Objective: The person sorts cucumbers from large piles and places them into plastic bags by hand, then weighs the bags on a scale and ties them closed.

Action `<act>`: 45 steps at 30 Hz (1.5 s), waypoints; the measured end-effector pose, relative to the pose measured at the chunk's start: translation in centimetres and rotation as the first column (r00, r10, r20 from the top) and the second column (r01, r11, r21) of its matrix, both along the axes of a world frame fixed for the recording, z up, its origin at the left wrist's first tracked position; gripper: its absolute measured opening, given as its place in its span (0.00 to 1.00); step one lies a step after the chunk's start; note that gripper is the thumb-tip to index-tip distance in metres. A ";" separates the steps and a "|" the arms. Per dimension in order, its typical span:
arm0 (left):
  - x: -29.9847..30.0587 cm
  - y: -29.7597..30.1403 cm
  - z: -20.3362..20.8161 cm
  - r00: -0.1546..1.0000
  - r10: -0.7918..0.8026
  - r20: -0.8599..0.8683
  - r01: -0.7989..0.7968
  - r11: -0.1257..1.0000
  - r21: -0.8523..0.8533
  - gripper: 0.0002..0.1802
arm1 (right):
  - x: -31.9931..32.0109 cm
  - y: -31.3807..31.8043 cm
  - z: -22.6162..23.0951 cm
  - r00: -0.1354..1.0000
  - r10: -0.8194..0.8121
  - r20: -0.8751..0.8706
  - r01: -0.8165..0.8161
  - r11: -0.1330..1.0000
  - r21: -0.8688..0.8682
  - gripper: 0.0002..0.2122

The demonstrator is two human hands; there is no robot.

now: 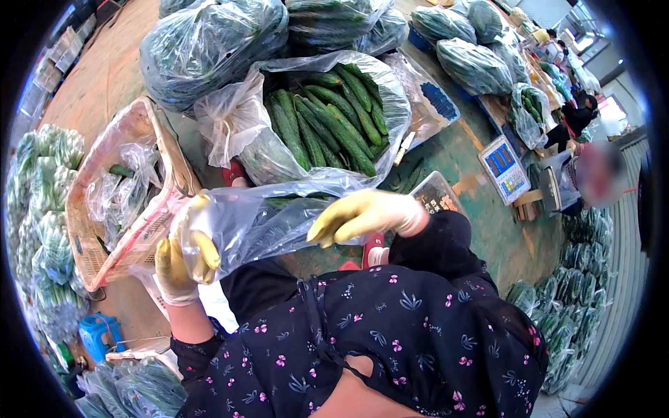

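My left hand (pixel 185 254), in a yellow and white glove, grips one end of a clear plastic bag (pixel 254 223). The bag stretches across in front of my body, and some green shows beneath its far edge. My right hand (pixel 369 214), in a matching glove, is over the bag's right end, its fingers loosely bent and apart; its thumb is hidden. Just beyond stands a large open plastic sack, its pale rim (pixel 240 115) folded outward around many green cucumbers (pixel 324 122).
A worn plastic crate (pixel 125 237) with crumpled bags stands at left. Full sacks (pixel 216 49) crowd the far side. A blue-faced weighing scale display (pixel 503 171) is at right. Bagged cucumbers (pixel 571 292) are piled at right, more bagged produce (pixel 52 223) at left. Other people appear far right.
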State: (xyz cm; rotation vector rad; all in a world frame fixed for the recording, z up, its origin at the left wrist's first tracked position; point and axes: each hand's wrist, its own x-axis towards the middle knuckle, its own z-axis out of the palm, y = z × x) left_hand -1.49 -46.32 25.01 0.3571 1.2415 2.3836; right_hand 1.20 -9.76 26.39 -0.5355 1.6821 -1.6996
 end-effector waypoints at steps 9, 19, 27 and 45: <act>1.4 -2.7 -2.3 0.993 -0.050 0.106 0.067 0.984 -0.162 0.49 | -8.5 12.0 -16.5 0.692 -0.444 -0.569 0.657 0.060 0.751 0.23; 2.3 -5.9 -5.1 0.974 0.026 0.226 0.043 0.954 -0.297 0.33 | -8.2 10.7 -17.9 0.711 -0.566 -0.418 0.631 0.252 0.733 0.23; 3.5 -4.4 -4.5 0.975 0.142 0.172 -0.077 0.938 -0.339 0.31 | -10.7 5.8 -16.5 0.523 -0.812 -0.257 0.816 0.391 0.425 0.27; 2.1 -10.0 -3.3 0.823 0.522 -0.225 -0.549 0.629 -0.550 0.22 | -5.4 24.9 -16.6 0.101 -0.995 0.000 0.995 0.101 -0.009 0.10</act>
